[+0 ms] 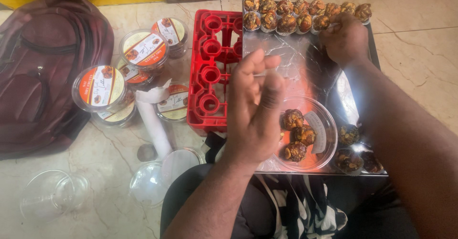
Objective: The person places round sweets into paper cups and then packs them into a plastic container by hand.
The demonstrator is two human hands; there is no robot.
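The left hand [255, 110] was up over the near end of the steel tray [296, 67], fingers [253, 69] curled loosely together. A thin pale sliver showed between fingertips and thumb, possibly a small stick, but the view was too poor to be sure. Just under and to the right of that hand sat a clear tub [320, 133] on the tray, holding three nut-studded sweets [292, 119] clustered toward its left side. Out at the far end, the right hand [344, 39] was down on the tray, fingers folded in against a double row of sweets in paper cups [286, 14] lined along the far edge; whether it had pinched one, I could not tell. More dark sweets [348, 135] lay on the tray's near right corner, beside the tub.

Left of the tray, touching its side, was a red plastic crate [212, 72] with round sockets. Further left, a stack of sealed tubs [101, 88] with orange-and-white labels was piled on the marble floor [420, 57], a white roll [153, 119] lying against them. Nearer the person, empty tubs [52, 193] and a loose lid [179, 165] rested on the floor. A maroon backpack [43, 72] slumped at far left, just beside the sealed tubs. The tray's near edge rested over the person's lap.
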